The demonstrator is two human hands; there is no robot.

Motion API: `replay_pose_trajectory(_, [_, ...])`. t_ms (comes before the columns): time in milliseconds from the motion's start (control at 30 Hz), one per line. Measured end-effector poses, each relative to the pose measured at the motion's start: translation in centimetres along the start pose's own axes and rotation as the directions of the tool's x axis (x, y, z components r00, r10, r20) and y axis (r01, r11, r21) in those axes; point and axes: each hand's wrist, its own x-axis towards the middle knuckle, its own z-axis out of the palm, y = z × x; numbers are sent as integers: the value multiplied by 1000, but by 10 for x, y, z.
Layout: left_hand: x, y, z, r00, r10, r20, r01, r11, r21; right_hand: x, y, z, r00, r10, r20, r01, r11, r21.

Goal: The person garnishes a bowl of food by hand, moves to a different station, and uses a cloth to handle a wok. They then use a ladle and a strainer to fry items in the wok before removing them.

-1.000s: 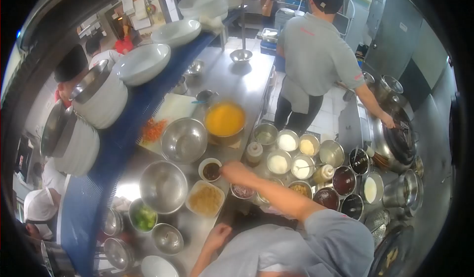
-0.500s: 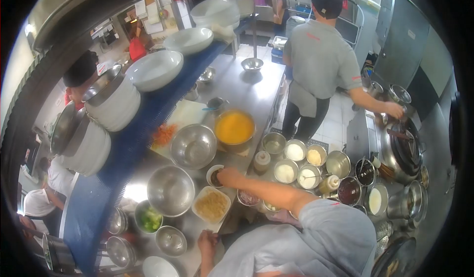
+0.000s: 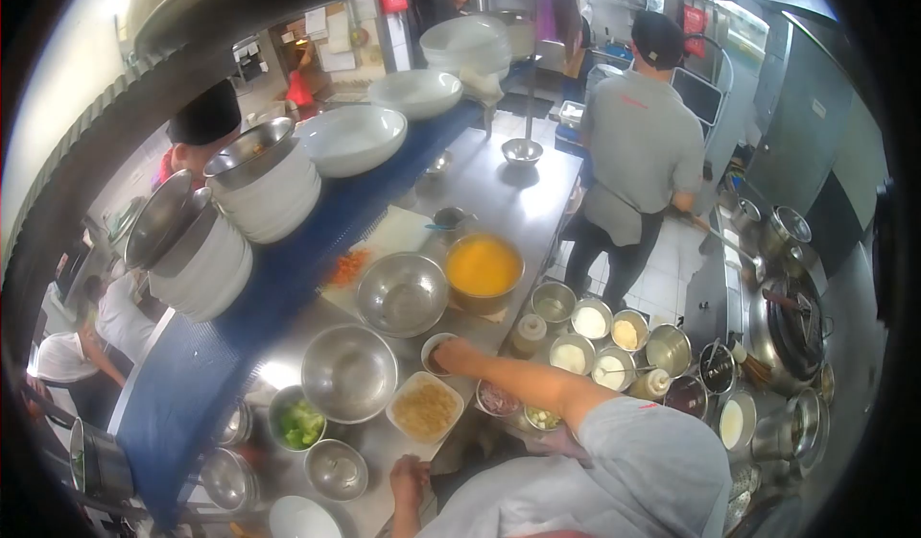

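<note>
Right grip (image 3: pixel 449 354) is stretched out across the desk (image 3: pixel 499 188), down on the small bowl (image 3: pixel 429 343) that sits between the big steel bowl (image 3: pixel 350 373) and the round pots (image 3: pixel 590 322). The hand covers most of that bowl, so I can't tell whether the fingers are clenched on the rim or only resting there. Left grip (image 3: pixel 410 478) rests at the near desk edge. I see nothing in it, and its curl is unclear. The tray of yellow crumbs (image 3: pixel 425 409) lies just beside the bowl, nearer me. My call: pinch the rim firmly, keep the bowl level so nothing slops, and mind the forearm hanging over those open pots.
</note>
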Motion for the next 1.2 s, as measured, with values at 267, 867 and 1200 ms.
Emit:
replay_pose_trajectory(267, [-11, 51, 40, 990, -89, 109, 114, 960, -257, 1, 1, -10, 992, 81, 96, -83, 996, 12])
replay_pose_trajectory(867, [19, 26, 53, 989, -49, 136, 81, 967, -240, -5, 6, -59, 993, 70, 91, -84, 985, 153])
replay_pose_trajectory(1200, [0, 36, 71, 982, -15, 191, 57, 975, -216, -61, -64, -44, 960, -240, 147, 156, 889, 430])
